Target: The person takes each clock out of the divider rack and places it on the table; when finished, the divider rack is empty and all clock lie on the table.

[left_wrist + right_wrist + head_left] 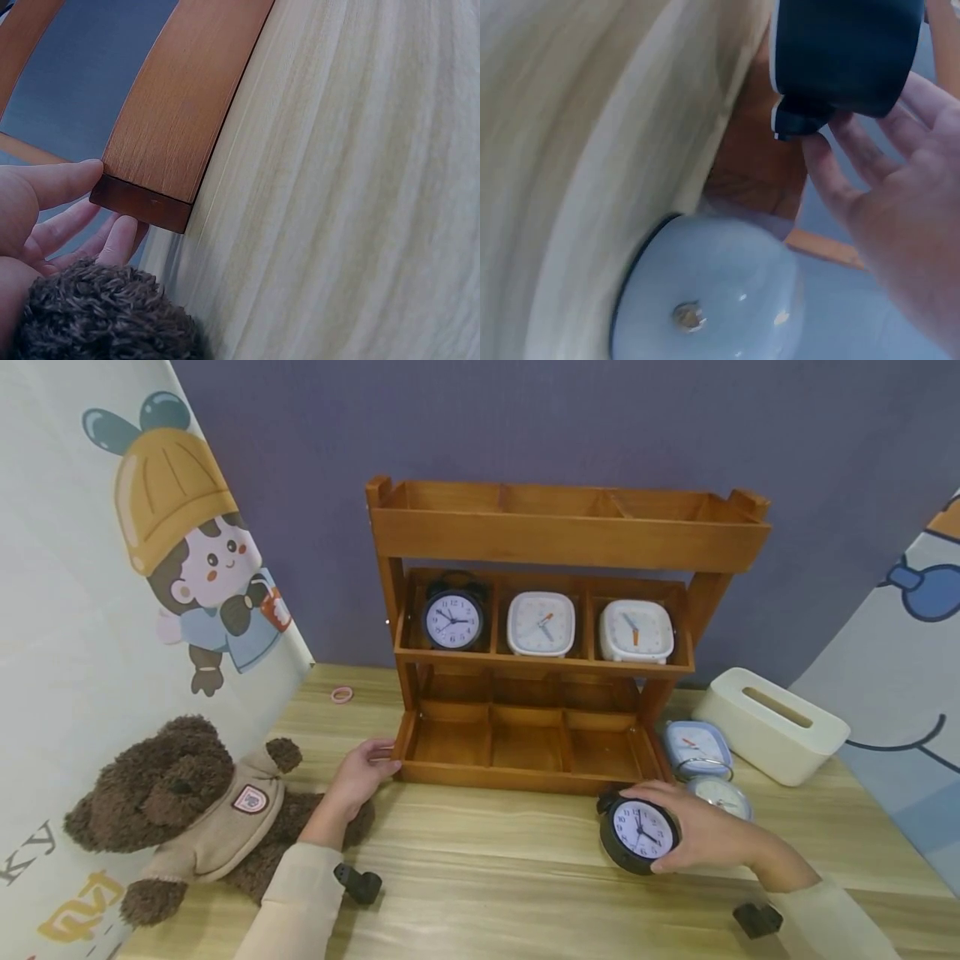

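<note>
Desk: pale wood
Wall: blue-grey
Bear: beside left sleeve
Left hand: spread against rack
Right hand: gripping clock

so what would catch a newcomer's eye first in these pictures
Probably the brown wooden shelf in the middle, with three clocks sitting in its middle tier. Next, the black clock in the person's right grip, near the shelf's lower right corner. Then the brown teddy bear lying on the table at the left.
</note>
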{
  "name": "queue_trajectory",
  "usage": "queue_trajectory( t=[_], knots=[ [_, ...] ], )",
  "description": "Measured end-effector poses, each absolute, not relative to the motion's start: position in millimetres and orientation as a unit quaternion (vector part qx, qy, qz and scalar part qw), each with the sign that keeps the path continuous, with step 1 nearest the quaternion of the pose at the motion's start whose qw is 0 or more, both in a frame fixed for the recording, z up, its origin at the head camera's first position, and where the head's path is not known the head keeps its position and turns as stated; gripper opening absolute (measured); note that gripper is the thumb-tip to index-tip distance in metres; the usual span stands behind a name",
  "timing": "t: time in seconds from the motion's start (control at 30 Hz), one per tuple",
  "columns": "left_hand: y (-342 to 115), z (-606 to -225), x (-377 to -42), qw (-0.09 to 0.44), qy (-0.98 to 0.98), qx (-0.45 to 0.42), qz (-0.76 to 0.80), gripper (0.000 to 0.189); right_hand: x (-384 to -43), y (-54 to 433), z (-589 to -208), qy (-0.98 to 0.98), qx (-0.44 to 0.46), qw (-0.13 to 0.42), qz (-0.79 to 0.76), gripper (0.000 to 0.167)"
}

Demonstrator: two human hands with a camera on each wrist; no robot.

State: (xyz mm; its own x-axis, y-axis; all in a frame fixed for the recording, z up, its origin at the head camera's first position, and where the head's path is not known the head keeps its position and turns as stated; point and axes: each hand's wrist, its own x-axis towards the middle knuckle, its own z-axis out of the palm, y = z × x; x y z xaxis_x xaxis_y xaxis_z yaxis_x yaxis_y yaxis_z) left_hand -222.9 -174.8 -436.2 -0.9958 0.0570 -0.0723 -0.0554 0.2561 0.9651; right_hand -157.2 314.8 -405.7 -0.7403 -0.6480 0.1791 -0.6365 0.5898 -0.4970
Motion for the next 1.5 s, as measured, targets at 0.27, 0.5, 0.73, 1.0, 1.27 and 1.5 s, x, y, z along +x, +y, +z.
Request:
queue_trajectory(
  t=[0.27,0.5,0.73,1.0,1.27,1.5],
  knots=[
    [-174.1,-436.8,-222.6,0.055,0.788,0.001,0.613,0.044,-155.4,327.8,-413.8,0.887,-0.364,0.037,-0.282,0.085],
    [-173.2,-436.4,-220.7,0.057,0.787,0.0,0.614,0.044,-156.5,336.7,-419.3,0.871,-0.394,0.029,-0.291,0.085],
    [-172.5,-437.6,-221.4,0.052,0.789,0.001,0.612,0.044,-153.6,338.4,-420.6,0.874,-0.399,0.012,-0.276,0.085],
    [-171.5,-435.8,-221.9,0.05,0.792,0.001,0.609,0.044,-153.4,339.7,-421.4,0.875,-0.396,0.031,-0.278,0.086],
    [-172.0,-435.5,-222.0,0.05,0.792,0.001,0.608,0.044,-159.9,329.5,-395.1,0.896,-0.374,0.055,-0.234,0.087],
    [-174.6,-436.6,-221.9,0.051,0.791,0.002,0.61,0.044,-174.2,311.4,-354.3,0.907,-0.343,0.06,-0.235,0.08]
  ],
)
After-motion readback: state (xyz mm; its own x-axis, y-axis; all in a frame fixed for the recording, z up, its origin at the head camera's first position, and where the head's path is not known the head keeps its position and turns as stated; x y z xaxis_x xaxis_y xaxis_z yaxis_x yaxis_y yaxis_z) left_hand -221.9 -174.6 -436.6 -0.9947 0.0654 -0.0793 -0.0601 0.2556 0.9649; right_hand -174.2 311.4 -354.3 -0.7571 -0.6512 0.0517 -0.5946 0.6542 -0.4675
